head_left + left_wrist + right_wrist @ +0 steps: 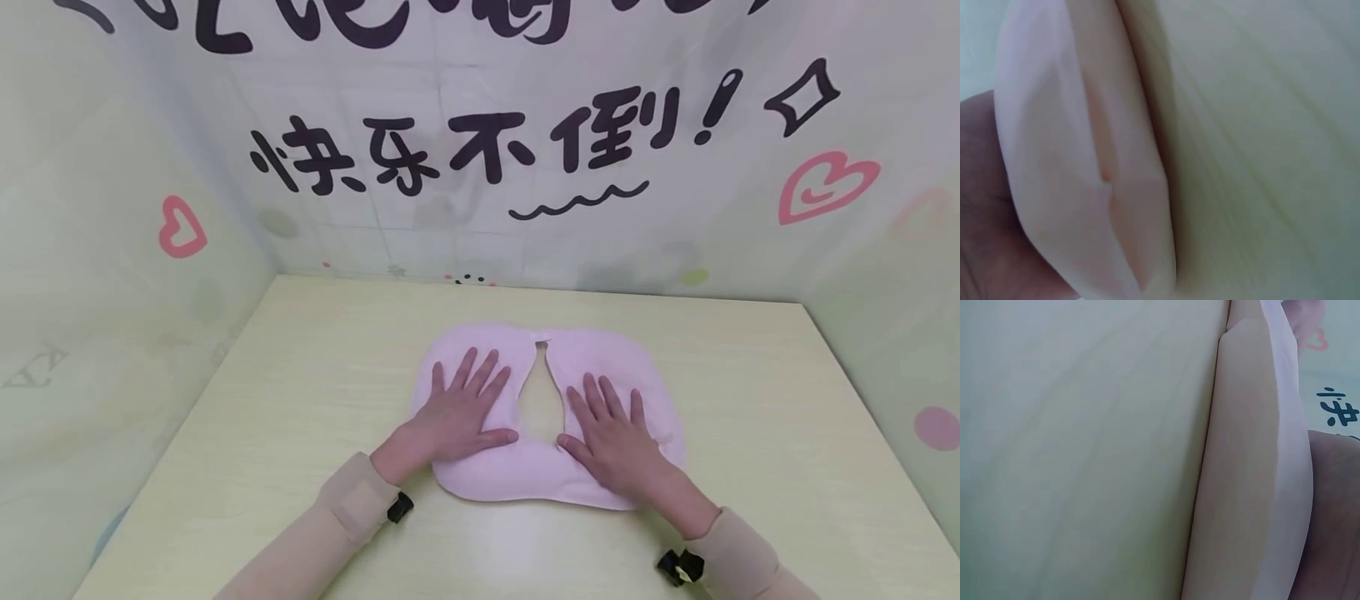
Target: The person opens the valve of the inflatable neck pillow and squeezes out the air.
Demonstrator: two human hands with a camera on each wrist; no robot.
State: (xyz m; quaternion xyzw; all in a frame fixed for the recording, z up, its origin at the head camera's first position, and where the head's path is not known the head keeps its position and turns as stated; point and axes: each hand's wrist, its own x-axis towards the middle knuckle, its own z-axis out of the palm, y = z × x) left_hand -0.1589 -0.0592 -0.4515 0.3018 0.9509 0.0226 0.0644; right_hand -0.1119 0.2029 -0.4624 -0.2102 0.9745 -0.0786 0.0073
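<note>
- A pink cushion (510, 479) lies flat on the pale table (337, 367), around the middle of its width and apart from the back wall (450, 246).
- In the cushion there is a long hole (542, 400), narrow at the far end and wider toward the person; through it the table surface is seen.
- At the narrow end of the hole sits a small tab (543, 342), too small to tell more.
- The left hand (465, 408) rests, palm down, on the left half of the cushion. It is released: the fingers are straight and spread, and the thumb reaches near the edge of the hole.
- The right hand (613, 437) rests in the same manner on the right half, also released, its fingers extended and its thumb tip at the edge of the hole.
- The two wrist views show the near side of the cushion as a thick, soft band upon the table; in the left one a fold or seam runs along it.
- Both arms wear beige sleeves (315, 525), and a black piece (401, 507) shows beneath each wrist.
- On the back wall there is black writing (491, 150), with a wavy line (577, 202) under it and a pink heart (827, 187) to the right.
</note>
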